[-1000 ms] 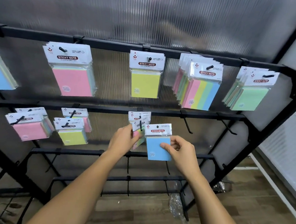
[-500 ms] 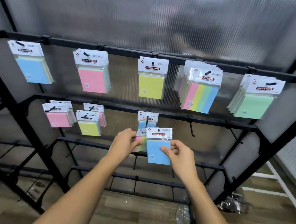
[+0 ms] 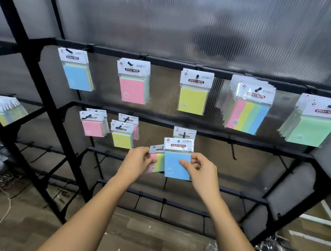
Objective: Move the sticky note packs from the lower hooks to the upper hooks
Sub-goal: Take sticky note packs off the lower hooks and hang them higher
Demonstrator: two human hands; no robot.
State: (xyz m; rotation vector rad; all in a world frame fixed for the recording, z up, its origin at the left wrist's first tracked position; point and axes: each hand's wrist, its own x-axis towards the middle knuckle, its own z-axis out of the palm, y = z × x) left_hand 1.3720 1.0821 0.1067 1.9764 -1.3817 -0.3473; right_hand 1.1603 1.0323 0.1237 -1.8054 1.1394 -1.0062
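At the far left a bundle of packs (image 3: 6, 109) hangs beyond the black rack post (image 3: 37, 90). Along the upper rail (image 3: 168, 61) hang, in order, a blue upper pack (image 3: 77, 77), a pink upper pack (image 3: 133, 90), a yellow upper pack (image 3: 193, 101), a striped bundle (image 3: 246, 114) and a green bundle (image 3: 311, 130), each on its own hook. On the left part of the lower rail (image 3: 256, 145) a pink lower pack (image 3: 92, 127) and a yellow lower pack (image 3: 122, 140) hang on hooks, with more packs behind them. Below the middle, the left hand (image 3: 139, 160) pinches a striped sticky note pack (image 3: 157, 162) by its left edge. That pack is tilted and partly hidden behind the blue one. Just beside it the right hand (image 3: 200, 168) grips a blue sticky note pack (image 3: 176, 165), thumb pressed on its front face, fingers curled behind its right edge. This pack is upright, held in front of a hanging pack (image 3: 184, 133) whose header shows above it at the lower rail. Right of the hands a black hook (image 3: 233, 150) juts from the lower rail. Under the rack lies a wooden floor (image 3: 134, 240)
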